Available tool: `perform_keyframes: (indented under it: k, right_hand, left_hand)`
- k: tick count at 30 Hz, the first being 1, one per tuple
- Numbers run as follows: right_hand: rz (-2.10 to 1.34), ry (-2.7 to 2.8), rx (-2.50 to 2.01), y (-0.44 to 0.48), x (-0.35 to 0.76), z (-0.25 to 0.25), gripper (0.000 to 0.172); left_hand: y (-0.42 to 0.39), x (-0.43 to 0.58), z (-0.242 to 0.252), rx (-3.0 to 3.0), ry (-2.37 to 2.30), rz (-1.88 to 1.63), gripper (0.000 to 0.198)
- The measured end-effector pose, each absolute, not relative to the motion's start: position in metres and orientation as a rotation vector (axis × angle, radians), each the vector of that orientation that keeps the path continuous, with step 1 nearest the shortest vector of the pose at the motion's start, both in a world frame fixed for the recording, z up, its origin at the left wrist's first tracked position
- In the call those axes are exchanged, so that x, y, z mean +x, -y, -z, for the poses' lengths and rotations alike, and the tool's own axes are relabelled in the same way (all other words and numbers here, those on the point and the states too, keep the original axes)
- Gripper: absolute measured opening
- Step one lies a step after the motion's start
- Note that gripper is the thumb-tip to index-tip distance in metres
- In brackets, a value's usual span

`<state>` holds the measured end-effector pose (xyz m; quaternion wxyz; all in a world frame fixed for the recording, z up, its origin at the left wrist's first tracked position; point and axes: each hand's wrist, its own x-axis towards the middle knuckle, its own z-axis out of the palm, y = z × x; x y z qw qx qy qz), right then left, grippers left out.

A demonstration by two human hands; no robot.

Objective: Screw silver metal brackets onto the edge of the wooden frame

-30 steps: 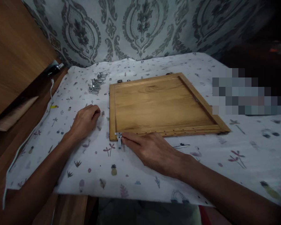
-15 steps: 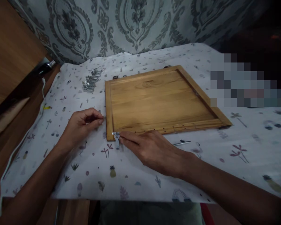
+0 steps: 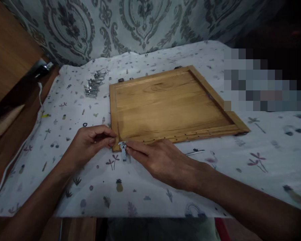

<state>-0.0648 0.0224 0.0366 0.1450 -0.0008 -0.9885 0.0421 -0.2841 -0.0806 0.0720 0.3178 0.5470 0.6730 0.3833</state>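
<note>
A wooden framed panel (image 3: 163, 100) lies on the patterned cloth before me, with a row of small dark holes along its near rail. Between the thumb and fingers of my right hand (image 3: 165, 164) is a small silver T-shaped metal fitting (image 3: 123, 149), resting over the panel's near left corner. My left hand (image 3: 92, 142) is closed in a pinch at that same corner, its fingertips touching or just over the frame's left edge. Whatever it pinches is too small or hidden to make out. Partly behind my right hand lies a thin metal rod (image 3: 195, 152).
Several similar metal fittings (image 3: 94, 83) lie in a pile at the back left. A dark piece (image 3: 121, 80) sits by the panel's far edge. A white cable (image 3: 8, 174) runs down the left side, beside a wooden cabinet (image 3: 12, 47). The patterned curtain (image 3: 130, 26) hangs behind the table.
My left hand has moved right and slightly down, from beside the panel to its near left corner. My right hand stays at the corner with the metal fitting. The view has shifted slightly.
</note>
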Motion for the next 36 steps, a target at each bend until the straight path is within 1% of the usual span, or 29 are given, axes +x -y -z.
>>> perform_keyframes:
  k: [2, 5, 9, 16, 20, 29, 36]
  right_hand:
    - [-0.154, 2.841, 0.004, -0.023, -0.064, -0.036, 0.03]
    - [-0.181, 2.852, 0.005, -0.023, -0.064, -0.037, 0.028]
    - [-0.136, 2.874, 0.015, -0.023, -0.064, -0.038, 0.026]
    - [-0.109, 2.824, 0.021, -0.023, -0.064, -0.036, 0.027]
    - [-0.131, 2.782, 0.036, -0.023, -0.064, -0.035, 0.03]
    - [-0.098, 2.743, 0.053, -0.023, -0.063, -0.034, 0.021]
    - [-0.109, 2.756, 0.046, -0.022, -0.062, -0.035, 0.024]
  left_hand:
    - [0.081, -0.283, -0.072, 1.496, -1.788, -0.996, 0.003]
    - [0.081, -0.282, -0.072, 1.572, -1.773, -0.998, 0.003]
    - [0.083, -0.281, -0.069, 1.658, -1.709, -0.985, 0.006]
    - [0.089, -0.278, -0.065, 1.89, -1.772, -0.893, 0.001]
    - [0.09, -0.276, -0.065, 1.968, -1.774, -0.848, 0.003]
    - [0.092, -0.274, -0.065, 2.083, -1.721, -0.813, 0.007]
    - [0.092, -0.273, -0.062, 2.105, -1.711, -0.832, 0.008]
